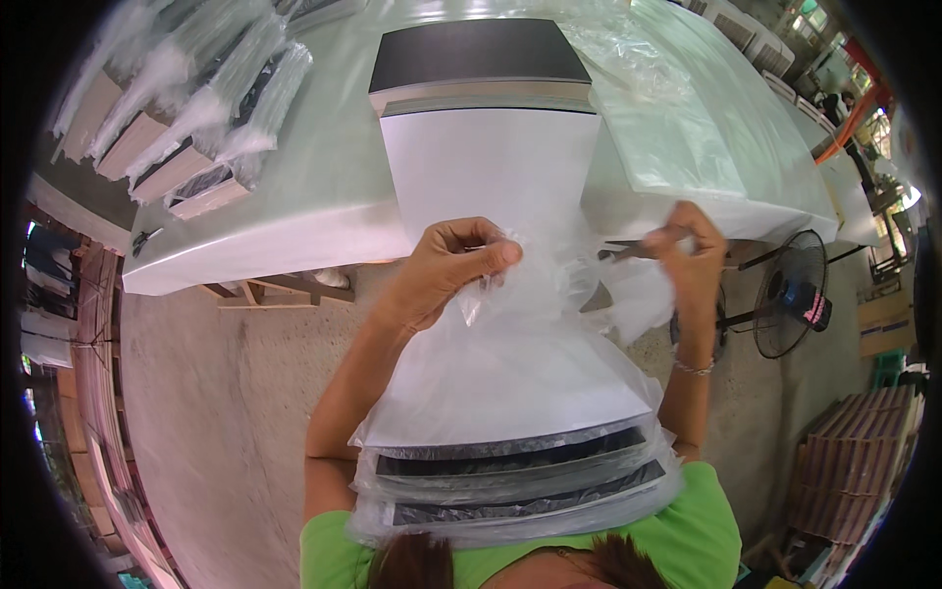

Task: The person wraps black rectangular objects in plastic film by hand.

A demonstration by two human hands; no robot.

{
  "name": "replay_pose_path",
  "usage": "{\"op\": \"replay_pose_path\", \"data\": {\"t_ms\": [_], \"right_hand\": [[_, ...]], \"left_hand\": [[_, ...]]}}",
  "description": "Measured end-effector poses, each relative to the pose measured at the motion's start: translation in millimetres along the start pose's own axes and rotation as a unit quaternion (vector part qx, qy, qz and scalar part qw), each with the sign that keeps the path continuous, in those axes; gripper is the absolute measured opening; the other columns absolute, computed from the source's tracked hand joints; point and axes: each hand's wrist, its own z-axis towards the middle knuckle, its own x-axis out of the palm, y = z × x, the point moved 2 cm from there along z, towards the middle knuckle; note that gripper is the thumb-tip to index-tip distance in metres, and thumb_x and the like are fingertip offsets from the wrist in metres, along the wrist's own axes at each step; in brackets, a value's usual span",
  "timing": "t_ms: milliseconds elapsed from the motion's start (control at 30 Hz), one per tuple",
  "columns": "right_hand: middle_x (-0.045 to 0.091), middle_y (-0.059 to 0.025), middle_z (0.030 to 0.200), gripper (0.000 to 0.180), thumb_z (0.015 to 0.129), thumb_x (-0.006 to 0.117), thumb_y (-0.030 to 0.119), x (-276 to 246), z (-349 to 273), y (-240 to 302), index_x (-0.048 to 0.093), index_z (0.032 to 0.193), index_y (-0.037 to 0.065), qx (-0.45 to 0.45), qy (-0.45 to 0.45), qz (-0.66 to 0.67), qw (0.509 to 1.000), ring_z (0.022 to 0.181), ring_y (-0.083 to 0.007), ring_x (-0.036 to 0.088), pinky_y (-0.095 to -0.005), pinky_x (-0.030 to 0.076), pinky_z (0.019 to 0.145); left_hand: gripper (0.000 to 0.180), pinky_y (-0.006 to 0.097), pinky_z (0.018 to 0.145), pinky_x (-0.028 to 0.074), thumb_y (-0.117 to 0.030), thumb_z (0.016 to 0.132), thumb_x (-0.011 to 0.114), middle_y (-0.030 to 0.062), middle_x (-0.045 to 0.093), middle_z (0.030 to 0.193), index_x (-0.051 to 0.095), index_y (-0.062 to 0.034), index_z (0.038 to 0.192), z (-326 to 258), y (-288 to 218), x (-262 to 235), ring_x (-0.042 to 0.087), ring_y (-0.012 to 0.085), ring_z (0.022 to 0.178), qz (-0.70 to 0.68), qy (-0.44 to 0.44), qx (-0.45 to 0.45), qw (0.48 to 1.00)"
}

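Observation:
My left hand (446, 270) pinches the gathered mouth of a clear plastic bag (510, 383), with thumb and fingers pressed together. Inside the bag lies a stack of flat pieces, a white face up and black edges showing, close against my body. To the right, my right hand (691, 253) is raised with its fingers closed in a pinch. A loose flap of translucent plastic (638, 299) hangs beside it; what the fingers hold is too blurred to make out. Beyond my hands, a tall stack of white-faced and black-faced boards (491, 162) reaches over the table's near edge.
A white-covered table (294, 216) spans the view. Several plastic-wrapped bundles (186, 137) lie at its left, near a small dark tool (145, 239). Clear plastic sheets (677, 147) cover the right part. A standing fan (790, 294) is at right, with stacked slatted wood (849, 461) below.

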Motion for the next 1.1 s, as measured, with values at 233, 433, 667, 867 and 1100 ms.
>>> {"op": "replay_pose_path", "data": {"t_ms": [233, 433, 667, 867, 1100], "right_hand": [[0.061, -0.0067, 0.089, 0.024, 0.066, 0.073, 0.001, 77.6, 1.1, 60.8, 0.061, 0.087, 0.004, -0.173, 0.192, -0.010, 0.966, 0.084, -0.0166, 0.060, -0.0266, 0.048, 0.066], [0.060, -0.0058, 0.080, 0.016, 0.073, 0.063, -0.006, 73.6, -2.7, 37.3, 0.058, 0.084, 0.004, 0.001, 0.243, 0.246, 0.938, 0.071, -0.0111, 0.059, -0.0232, 0.048, 0.058], [0.052, 0.0014, 0.060, 0.010, 0.086, 0.057, 0.014, 72.8, 2.6, 27.2, 0.051, 0.084, 0.007, 0.163, 0.227, 0.157, 0.947, 0.048, -0.0013, 0.040, -0.0160, 0.027, 0.039], [0.051, -0.0001, 0.057, 0.024, 0.085, 0.062, 0.026, 74.8, -1.4, 17.3, 0.054, 0.089, 0.003, 0.242, 0.453, 0.262, 0.817, 0.047, -0.0025, 0.041, -0.0182, 0.029, 0.040], [0.055, -0.0025, 0.067, 0.039, 0.083, 0.062, 0.033, 59.7, -14.2, -15.5, 0.057, 0.100, -0.002, 0.044, 0.436, 0.666, 0.604, 0.055, -0.0078, 0.046, -0.0235, 0.036, 0.045]], "left_hand": [[0.024, 0.019, 0.052, 0.038, -0.021, 0.071, 0.078, -0.0016, 0.055, 0.069, 0.059, -0.0070, 0.076, -1.2, -1.8, 13.5, 0.049, 0.0060, 0.059, 0.047, 0.030, 0.012, 0.998], [0.018, 0.018, 0.054, 0.038, -0.021, 0.081, 0.068, -0.0019, 0.053, 0.067, 0.057, -0.0081, 0.076, 0.6, 12.5, -11.6, 0.048, 0.0055, 0.059, -0.027, -0.031, 0.010, 0.999], [0.024, 0.029, 0.083, 0.040, -0.024, 0.082, 0.064, 0.0032, 0.054, 0.094, 0.057, -0.0028, 0.091, -4.7, -19.6, -14.6, 0.050, 0.0136, 0.096, 0.399, -0.227, 0.306, 0.834], [0.031, 0.025, 0.079, 0.041, -0.032, 0.086, 0.059, 0.0007, 0.051, 0.071, 0.056, -0.0046, 0.101, -5.4, 4.3, -0.9, 0.054, 0.0117, 0.074, 0.133, 0.038, 0.108, 0.985], [0.050, 0.018, 0.041, 0.035, -0.041, 0.087, 0.055, -0.0048, 0.043, 0.058, 0.046, -0.0024, 0.118, -17.8, 27.0, -14.3, 0.042, 0.0039, 0.043, -0.146, 0.044, -0.186, 0.971]]}}
